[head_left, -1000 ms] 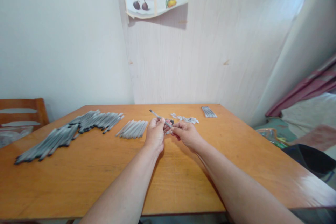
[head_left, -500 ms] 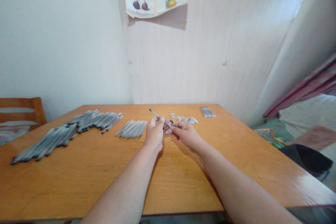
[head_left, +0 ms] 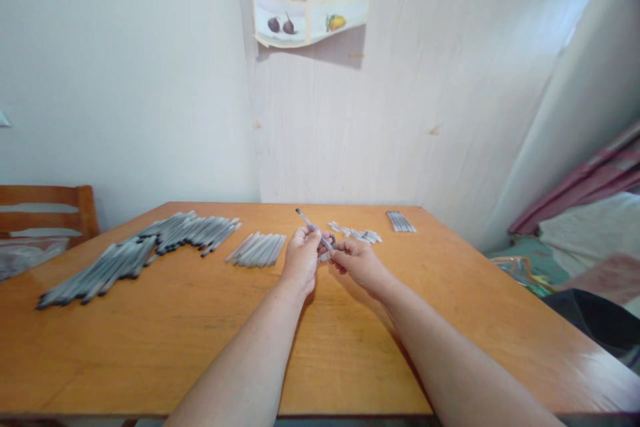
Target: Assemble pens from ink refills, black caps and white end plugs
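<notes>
Over the middle of the table, a slim, see-through pen (head_left: 305,219) with a dark end slants down from upper left to lower right. My left hand (head_left: 301,259) is closed around its middle, thumb on top. At the pen's lower end, my right hand (head_left: 359,261) pinches it between thumb and fingers; a small dark piece shows by these fingers, too small to name. Just beyond my right hand lies a scatter of short, clear pieces like pen caps (head_left: 367,236). Left of my left hand is a row of clear pen tubes (head_left: 257,250).
A large heap of dark-ended pen barrels (head_left: 117,265) spreads over the left of the wooden table (head_left: 225,360). Several pens (head_left: 401,221) lie side by side at the back right. A chair (head_left: 85,213) stands at left, a black container (head_left: 593,320) beyond the right edge.
The camera view has tilted up and turned slightly left, so everything appears shifted right. Both hands keep their hold on the pen, with little visible change between them.
</notes>
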Tool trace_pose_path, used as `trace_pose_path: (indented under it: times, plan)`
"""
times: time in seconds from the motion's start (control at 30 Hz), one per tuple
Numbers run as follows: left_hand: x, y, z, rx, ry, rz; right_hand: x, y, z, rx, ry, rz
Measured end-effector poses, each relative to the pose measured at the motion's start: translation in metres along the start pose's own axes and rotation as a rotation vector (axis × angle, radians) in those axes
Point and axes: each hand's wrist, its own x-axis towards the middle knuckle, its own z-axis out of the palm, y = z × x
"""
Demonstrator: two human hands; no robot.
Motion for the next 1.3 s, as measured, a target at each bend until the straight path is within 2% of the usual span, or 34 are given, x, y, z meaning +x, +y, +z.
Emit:
trace_pose_path:
  times: [0.17, 0.4, 0.73, 1.03, 1.3]
  plan:
    - [0.002, 0.001, -0.002, -0.023, -0.010, -0.021, 0.001, 0.001, -0.004, -0.012, -0.046, 0.026]
    - [0.002, 0.001, -0.003, 0.022, -0.026, -0.038, 0.012, 0.012, -0.017, -0.004, 0.137, 0.025]
    - [-0.005, 0.001, -0.001, 0.198, -0.131, -0.031, 0.016, 0.014, -0.030, 0.034, 0.249, -0.021]
    - [-0.004, -0.005, -0.001, 0.264, -0.208, -0.033, 0.017, 0.015, -0.030, -0.012, 0.268, -0.057]
    - [-0.005, -0.007, -0.002, 0.240, -0.212, -0.079, 0.019, 0.020, -0.032, -0.013, 0.265, -0.068]
